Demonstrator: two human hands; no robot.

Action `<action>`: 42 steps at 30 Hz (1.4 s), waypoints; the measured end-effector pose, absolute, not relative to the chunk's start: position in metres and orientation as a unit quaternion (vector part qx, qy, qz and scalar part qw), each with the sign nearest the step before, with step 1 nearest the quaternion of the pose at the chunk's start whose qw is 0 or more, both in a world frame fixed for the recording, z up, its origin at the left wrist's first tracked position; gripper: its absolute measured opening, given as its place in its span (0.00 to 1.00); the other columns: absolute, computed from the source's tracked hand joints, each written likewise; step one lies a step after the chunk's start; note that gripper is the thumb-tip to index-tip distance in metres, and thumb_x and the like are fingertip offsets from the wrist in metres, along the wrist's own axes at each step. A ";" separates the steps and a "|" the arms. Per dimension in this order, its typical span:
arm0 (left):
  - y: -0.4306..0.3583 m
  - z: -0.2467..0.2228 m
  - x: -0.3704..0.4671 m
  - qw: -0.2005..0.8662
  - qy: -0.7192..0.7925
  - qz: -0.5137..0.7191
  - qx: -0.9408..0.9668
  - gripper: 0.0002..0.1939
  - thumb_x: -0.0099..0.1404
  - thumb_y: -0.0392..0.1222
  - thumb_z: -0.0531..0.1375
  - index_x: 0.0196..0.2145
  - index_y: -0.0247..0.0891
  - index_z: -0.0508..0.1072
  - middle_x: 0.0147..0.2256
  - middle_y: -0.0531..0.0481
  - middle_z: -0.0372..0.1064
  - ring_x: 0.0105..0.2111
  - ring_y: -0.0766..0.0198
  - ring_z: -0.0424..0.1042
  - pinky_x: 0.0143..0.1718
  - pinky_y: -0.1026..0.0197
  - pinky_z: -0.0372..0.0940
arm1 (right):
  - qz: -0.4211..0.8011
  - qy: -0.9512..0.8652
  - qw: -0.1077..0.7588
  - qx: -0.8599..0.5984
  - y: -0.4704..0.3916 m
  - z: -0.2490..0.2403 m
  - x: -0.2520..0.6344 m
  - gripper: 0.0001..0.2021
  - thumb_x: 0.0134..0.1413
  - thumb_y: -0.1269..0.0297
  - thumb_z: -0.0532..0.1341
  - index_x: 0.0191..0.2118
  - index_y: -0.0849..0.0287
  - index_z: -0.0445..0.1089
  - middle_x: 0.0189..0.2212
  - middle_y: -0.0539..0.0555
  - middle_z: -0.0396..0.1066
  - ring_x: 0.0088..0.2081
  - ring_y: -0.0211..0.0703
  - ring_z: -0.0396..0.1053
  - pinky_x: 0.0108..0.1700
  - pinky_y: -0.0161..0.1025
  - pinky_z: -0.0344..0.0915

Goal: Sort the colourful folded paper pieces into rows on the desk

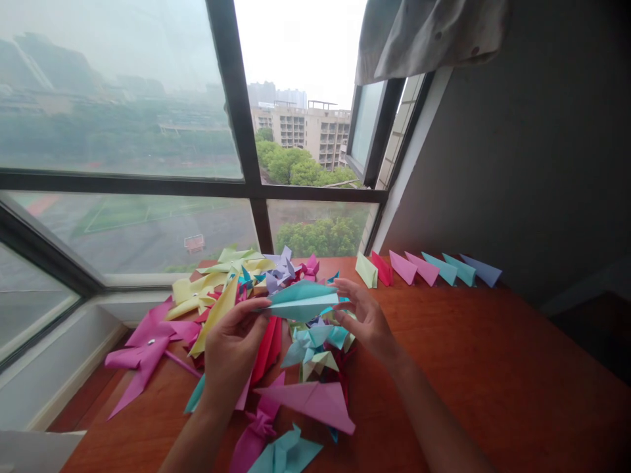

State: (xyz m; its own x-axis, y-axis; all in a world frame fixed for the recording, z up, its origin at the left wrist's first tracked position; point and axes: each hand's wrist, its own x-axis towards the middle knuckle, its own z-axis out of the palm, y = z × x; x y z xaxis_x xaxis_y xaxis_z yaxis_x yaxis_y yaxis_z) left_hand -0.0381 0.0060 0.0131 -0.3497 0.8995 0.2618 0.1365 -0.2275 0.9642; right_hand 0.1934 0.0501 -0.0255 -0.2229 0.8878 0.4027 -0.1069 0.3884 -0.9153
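Above a heap of folded paper, a light-blue paper plane (304,303) is held level in the air. My left hand (234,341) pinches its pointed left end between thumb and fingers. At the plane's wide right end is my right hand (363,322), fingers curved and spread; whether its fingertips touch the paper I cannot make out. Below the hands lie a pink paper plane (315,402), a light-blue folded paper piece (288,453) and a magenta folded piece (259,427). A magenta pinwheel (148,345) rests left of my left hand.
Several paper planes stand in a row at the back right, among them a pale green one (366,270) and a purple one (482,270). They sit on a brown wooden table (468,374). Behind it is a window (315,192), its right pane open under a grey curtain (438,36).
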 end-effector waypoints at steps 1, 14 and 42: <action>0.007 0.011 -0.039 0.300 0.538 0.616 0.491 0.11 0.56 0.42 0.67 0.38 0.37 0.79 0.34 0.49 0.80 0.36 0.59 0.80 0.40 0.63 0.76 | 0.461 -0.635 0.538 -0.307 0.049 -0.025 0.193 0.23 0.57 0.62 0.65 0.59 0.49 0.65 0.56 0.55 0.67 0.55 0.47 0.66 0.51 0.42 0.70; 0.002 0.007 -0.032 0.124 0.427 0.499 0.744 0.09 0.65 0.30 0.59 0.37 0.41 0.78 0.38 0.50 0.79 0.39 0.64 0.78 0.42 0.66 0.72 | 0.191 -0.762 0.507 -0.354 0.038 -0.003 0.189 0.13 0.62 0.66 0.59 0.51 0.53 0.72 0.46 0.54 0.75 0.49 0.45 0.71 0.53 0.43 0.67; 0.003 0.010 -0.039 0.133 0.475 0.520 0.697 0.07 0.64 0.35 0.61 0.36 0.41 0.79 0.36 0.49 0.80 0.37 0.61 0.79 0.42 0.62 0.73 | 0.201 -0.728 0.508 -0.414 0.050 0.000 0.216 0.07 0.59 0.67 0.60 0.38 0.56 0.76 0.35 0.53 0.77 0.34 0.41 0.73 0.38 0.37 0.70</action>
